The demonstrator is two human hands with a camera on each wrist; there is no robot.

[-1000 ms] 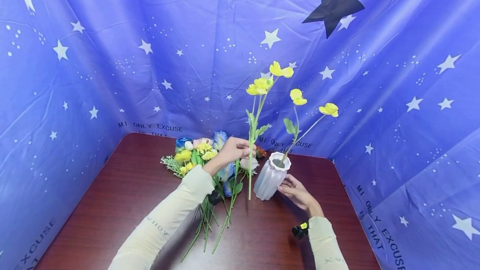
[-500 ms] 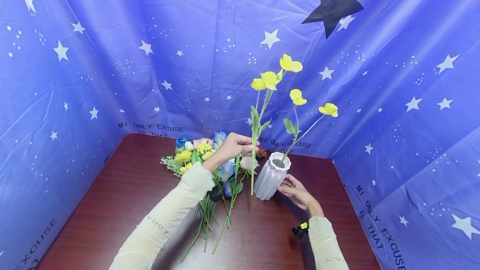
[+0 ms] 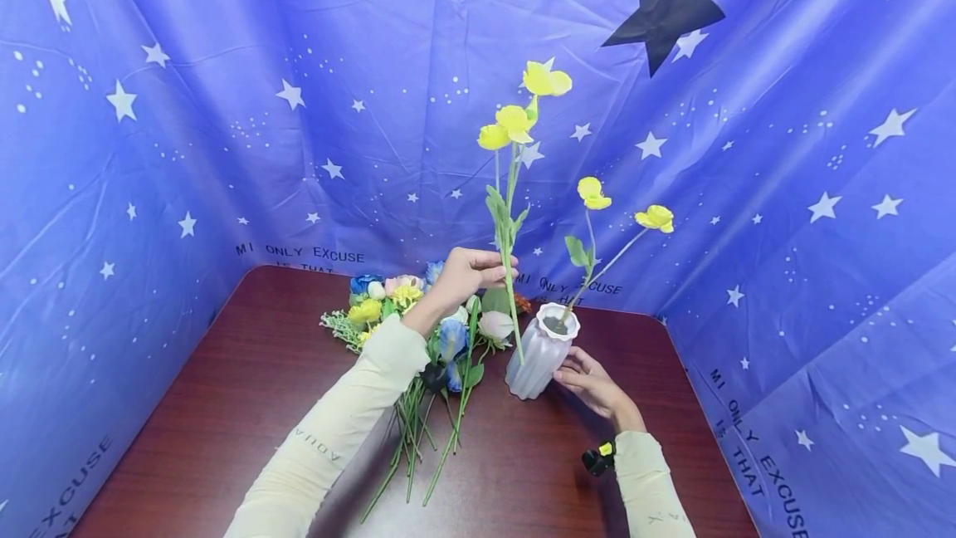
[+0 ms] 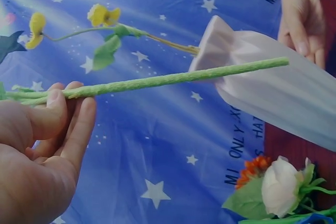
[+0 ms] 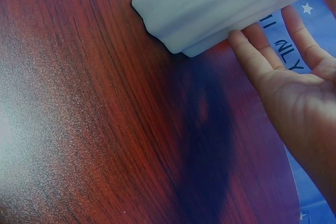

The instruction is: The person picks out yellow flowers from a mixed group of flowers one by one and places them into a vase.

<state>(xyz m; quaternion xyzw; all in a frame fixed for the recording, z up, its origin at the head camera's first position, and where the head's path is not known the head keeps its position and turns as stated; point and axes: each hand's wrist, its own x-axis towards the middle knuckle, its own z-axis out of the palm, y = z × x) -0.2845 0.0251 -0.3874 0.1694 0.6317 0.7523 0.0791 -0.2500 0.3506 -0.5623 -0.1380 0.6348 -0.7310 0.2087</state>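
Note:
My left hand point(image 3: 465, 276) pinches the green stem of a yellow artificial flower point(image 3: 515, 123) between thumb and fingers. Its blooms point up, and the bare stem end point(image 4: 252, 68) hangs down, overlapping the vase in both the head and left wrist views. The white ribbed vase point(image 3: 539, 359) stands on the table with a scalloped rim. Another yellow flower point(image 3: 577, 251) leans out of it to the right, with two blooms showing. At the vase's lower right side, my right hand point(image 3: 593, 388) holds it, fingertips point(image 5: 237, 36) against the wall.
Left of the vase lies a pile of artificial flowers point(image 3: 452, 340) in blue, white, yellow and pink, stems toward the front. An orange flower point(image 4: 252, 170) shows behind a pale rose point(image 4: 278, 186). A starry blue curtain point(image 3: 418, 106) surrounds the dark red table point(image 3: 284, 355).
My left hand has lifted the yellow flower higher, and its stem's lower end has swung right across the front of the vase. The right hand and vase have stayed put.

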